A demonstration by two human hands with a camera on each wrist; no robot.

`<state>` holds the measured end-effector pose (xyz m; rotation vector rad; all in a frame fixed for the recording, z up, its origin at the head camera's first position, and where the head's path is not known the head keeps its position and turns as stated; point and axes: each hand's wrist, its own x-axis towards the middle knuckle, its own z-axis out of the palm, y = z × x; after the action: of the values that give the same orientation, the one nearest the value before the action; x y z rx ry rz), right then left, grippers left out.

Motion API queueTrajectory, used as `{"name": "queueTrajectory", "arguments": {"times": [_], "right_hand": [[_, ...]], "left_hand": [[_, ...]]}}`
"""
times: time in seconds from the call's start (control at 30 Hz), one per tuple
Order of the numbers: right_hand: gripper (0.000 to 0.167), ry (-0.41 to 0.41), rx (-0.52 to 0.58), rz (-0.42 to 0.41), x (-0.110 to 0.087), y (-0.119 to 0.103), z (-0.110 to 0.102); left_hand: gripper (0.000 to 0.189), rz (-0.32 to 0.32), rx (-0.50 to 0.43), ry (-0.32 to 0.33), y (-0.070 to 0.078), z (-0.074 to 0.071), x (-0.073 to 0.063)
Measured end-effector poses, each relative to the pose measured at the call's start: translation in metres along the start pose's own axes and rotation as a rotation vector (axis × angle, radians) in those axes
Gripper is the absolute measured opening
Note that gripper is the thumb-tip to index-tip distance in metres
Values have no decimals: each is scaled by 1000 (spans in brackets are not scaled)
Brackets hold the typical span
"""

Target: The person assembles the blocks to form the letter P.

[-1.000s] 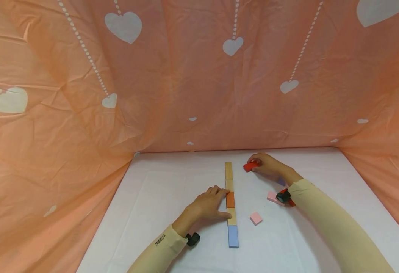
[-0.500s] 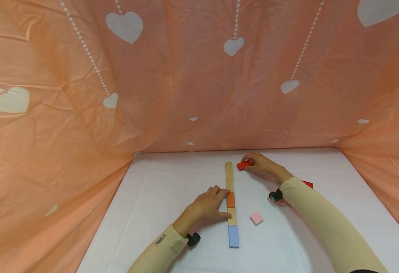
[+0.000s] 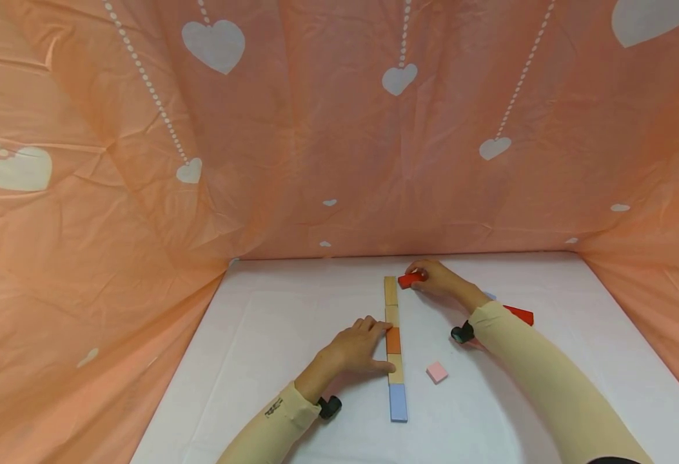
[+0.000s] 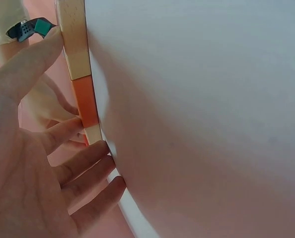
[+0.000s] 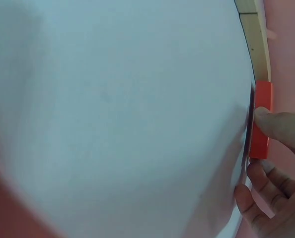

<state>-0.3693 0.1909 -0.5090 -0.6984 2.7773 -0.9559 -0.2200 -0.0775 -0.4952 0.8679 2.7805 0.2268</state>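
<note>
Left of the block row [image 3: 394, 341], only the left arm [image 3: 272, 425] interrupts open tabletop [image 3: 275, 322].

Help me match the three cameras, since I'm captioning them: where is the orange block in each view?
Head: the orange block is right of centre in the lower half, beside the left hand.
Left wrist: left of centre, just above mid-height, between two plain wooden blocks.
Right wrist: not in it.
Shared landmark: the row of blocks, only partly shown, at top right, in the right wrist view.

A loose block [image 3: 436, 372] lies right of the block row [image 3: 394, 343]
</note>
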Motion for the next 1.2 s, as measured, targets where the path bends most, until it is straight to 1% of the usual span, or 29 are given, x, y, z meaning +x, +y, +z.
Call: {"name": "queueTrajectory", "arguments": {"times": [0.2, 0.5, 0.7, 0.9, 1.07, 1.2], "right_hand": [[26, 1, -9, 15, 1, -1, 3], [23, 17, -31, -12, 3, 0, 5], [25, 3, -19, 27, 3, -2, 6], [27, 0, -23, 40, 4, -3, 6], [31, -9, -20, 37, 3, -4, 5], [40, -18, -2, 35, 2, -5, 2]], "left_hand": [[89, -3, -1, -2, 1, 0, -1], [89, -5, 1, 1, 1, 0, -1], [90, -7, 4, -5, 1, -1, -1], [90, -9, 1, -4, 1, -1, 0], [90, -11, -4, -6, 1, -1, 0], [90, -12, -3, -8, 1, -1, 0]]}}
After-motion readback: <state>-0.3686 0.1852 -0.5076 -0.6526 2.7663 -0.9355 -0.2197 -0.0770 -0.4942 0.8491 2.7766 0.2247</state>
